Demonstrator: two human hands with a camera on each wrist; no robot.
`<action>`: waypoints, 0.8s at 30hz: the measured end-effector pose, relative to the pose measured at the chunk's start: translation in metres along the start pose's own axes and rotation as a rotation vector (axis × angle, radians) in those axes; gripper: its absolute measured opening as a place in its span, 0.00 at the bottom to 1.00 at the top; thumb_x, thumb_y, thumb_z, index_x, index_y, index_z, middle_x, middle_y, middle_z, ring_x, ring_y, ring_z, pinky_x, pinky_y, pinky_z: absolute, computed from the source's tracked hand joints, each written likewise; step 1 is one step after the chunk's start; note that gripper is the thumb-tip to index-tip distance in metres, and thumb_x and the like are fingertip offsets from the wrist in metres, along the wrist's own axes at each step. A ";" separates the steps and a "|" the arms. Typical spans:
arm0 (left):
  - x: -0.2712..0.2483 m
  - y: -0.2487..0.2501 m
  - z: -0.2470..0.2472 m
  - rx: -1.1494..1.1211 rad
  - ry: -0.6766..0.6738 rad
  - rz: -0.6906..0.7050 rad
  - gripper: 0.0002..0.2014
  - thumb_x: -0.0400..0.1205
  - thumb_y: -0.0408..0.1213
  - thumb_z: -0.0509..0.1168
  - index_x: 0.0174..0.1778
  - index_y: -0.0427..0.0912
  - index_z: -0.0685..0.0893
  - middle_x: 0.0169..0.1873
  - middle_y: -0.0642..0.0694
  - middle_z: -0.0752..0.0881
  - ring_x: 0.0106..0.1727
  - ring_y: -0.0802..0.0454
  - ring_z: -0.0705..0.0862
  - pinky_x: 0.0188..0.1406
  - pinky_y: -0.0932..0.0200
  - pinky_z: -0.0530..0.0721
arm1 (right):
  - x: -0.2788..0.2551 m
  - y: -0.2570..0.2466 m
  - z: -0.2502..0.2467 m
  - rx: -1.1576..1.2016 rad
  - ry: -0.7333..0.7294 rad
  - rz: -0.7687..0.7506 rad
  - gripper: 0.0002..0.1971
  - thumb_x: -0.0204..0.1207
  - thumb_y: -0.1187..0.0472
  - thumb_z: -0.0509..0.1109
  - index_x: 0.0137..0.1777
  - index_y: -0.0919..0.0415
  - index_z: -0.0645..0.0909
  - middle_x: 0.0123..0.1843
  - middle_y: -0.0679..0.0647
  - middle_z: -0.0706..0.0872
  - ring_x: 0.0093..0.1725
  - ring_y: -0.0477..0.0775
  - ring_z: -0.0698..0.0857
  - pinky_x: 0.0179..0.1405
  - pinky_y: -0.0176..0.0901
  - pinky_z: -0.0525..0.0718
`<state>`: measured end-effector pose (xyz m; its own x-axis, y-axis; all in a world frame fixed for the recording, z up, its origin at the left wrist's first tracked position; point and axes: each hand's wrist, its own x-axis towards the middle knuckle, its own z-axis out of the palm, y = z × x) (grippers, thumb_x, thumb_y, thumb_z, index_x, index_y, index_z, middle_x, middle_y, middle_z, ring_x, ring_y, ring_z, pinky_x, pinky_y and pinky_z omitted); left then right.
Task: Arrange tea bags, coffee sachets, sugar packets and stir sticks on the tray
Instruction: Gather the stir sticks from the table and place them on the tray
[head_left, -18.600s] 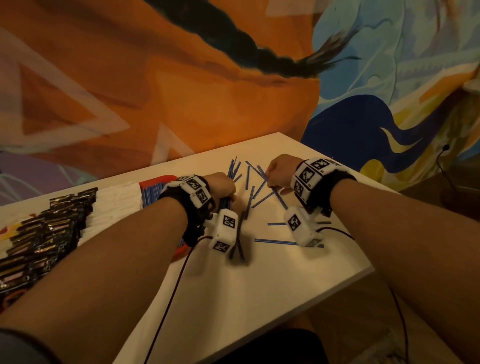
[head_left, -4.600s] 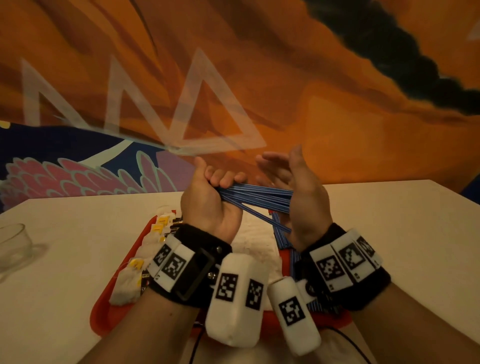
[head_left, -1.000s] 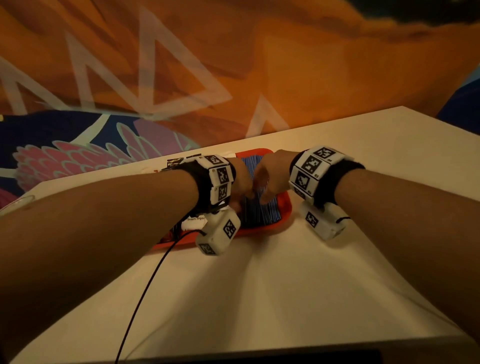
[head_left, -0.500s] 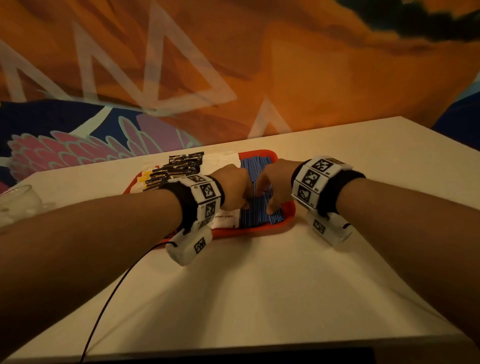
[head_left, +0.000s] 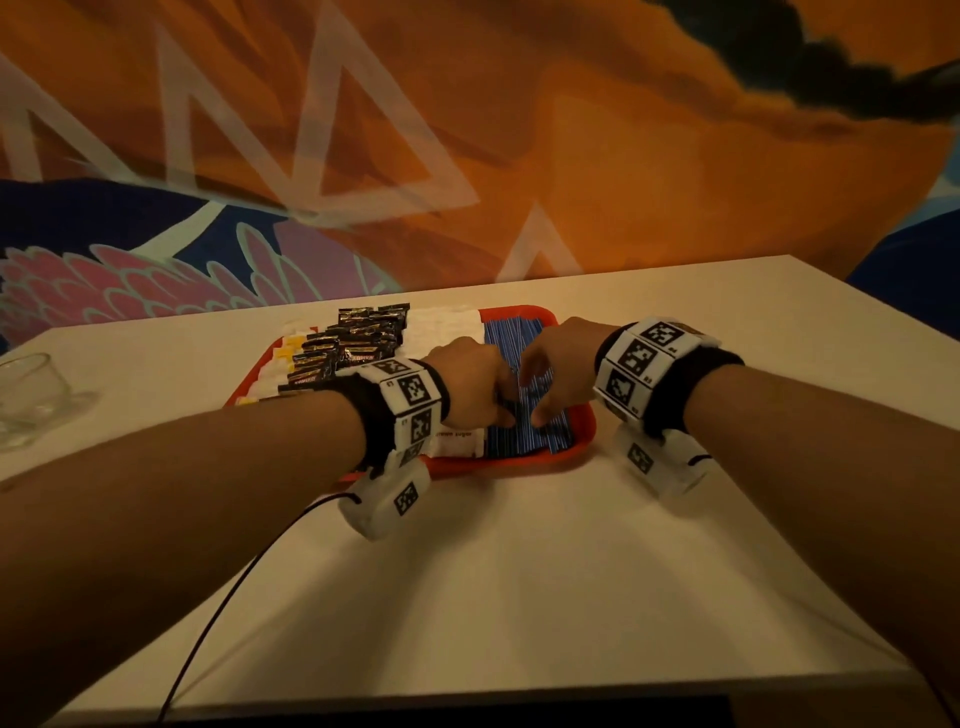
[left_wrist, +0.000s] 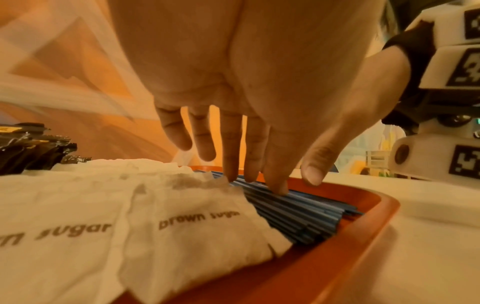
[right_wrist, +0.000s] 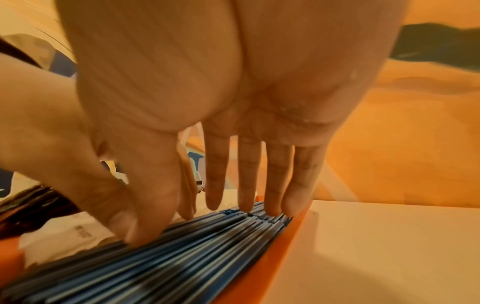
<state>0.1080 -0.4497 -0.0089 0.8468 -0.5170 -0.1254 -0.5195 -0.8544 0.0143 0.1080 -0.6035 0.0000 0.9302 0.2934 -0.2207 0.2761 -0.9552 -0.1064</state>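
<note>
A red tray (head_left: 581, 446) lies on the white table. Left to right it carries white tea bags with yellow tags (head_left: 283, 358), black coffee sachets (head_left: 358, 340), white brown-sugar packets (head_left: 447, 325) (left_wrist: 161, 222) and a bed of blue stir sticks (head_left: 524, 332) (left_wrist: 298, 211) (right_wrist: 161, 259). My left hand (head_left: 475, 387) (left_wrist: 254, 164) has straight fingers, the tips touching the sticks beside the sugar packets. My right hand (head_left: 553, 382) (right_wrist: 221, 205) also lies on the sticks, fingers straight, thumb pressing down near the tray's right rim (right_wrist: 259, 273).
A clear glass cup (head_left: 28, 397) stands on the table at far left. A black cable (head_left: 218, 613) runs from my left wrist toward the near table edge. A painted orange and blue wall rises right behind the table.
Both hands stay on the stir sticks; the fingers have shifted slightly over them. The view has drawn nearer the tray since a second ago. The bundle gripped earlier now lies in the tray.
</note>
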 end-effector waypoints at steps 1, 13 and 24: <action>-0.001 -0.002 -0.002 -0.020 0.014 0.000 0.16 0.81 0.49 0.71 0.64 0.49 0.88 0.59 0.50 0.89 0.59 0.50 0.83 0.61 0.51 0.83 | 0.001 0.000 0.000 0.011 0.014 0.007 0.29 0.67 0.43 0.81 0.67 0.49 0.82 0.65 0.49 0.85 0.64 0.53 0.83 0.64 0.49 0.82; -0.052 -0.088 -0.054 -0.172 0.127 -0.442 0.14 0.86 0.45 0.65 0.63 0.42 0.87 0.60 0.46 0.86 0.59 0.48 0.81 0.57 0.55 0.78 | 0.002 0.003 -0.012 0.342 0.172 0.160 0.18 0.74 0.44 0.76 0.54 0.57 0.88 0.52 0.52 0.89 0.53 0.55 0.86 0.57 0.52 0.87; -0.136 -0.169 -0.021 -0.276 0.059 -0.857 0.19 0.86 0.39 0.66 0.70 0.31 0.79 0.66 0.34 0.82 0.64 0.36 0.83 0.61 0.43 0.86 | -0.010 -0.008 0.000 0.246 0.211 0.419 0.20 0.76 0.45 0.73 0.55 0.63 0.82 0.45 0.57 0.85 0.45 0.58 0.84 0.44 0.46 0.82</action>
<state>0.0833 -0.2359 0.0270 0.9393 0.3077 -0.1519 0.3322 -0.9263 0.1777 0.0962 -0.5991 0.0033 0.9841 -0.1496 -0.0954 -0.1708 -0.9445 -0.2808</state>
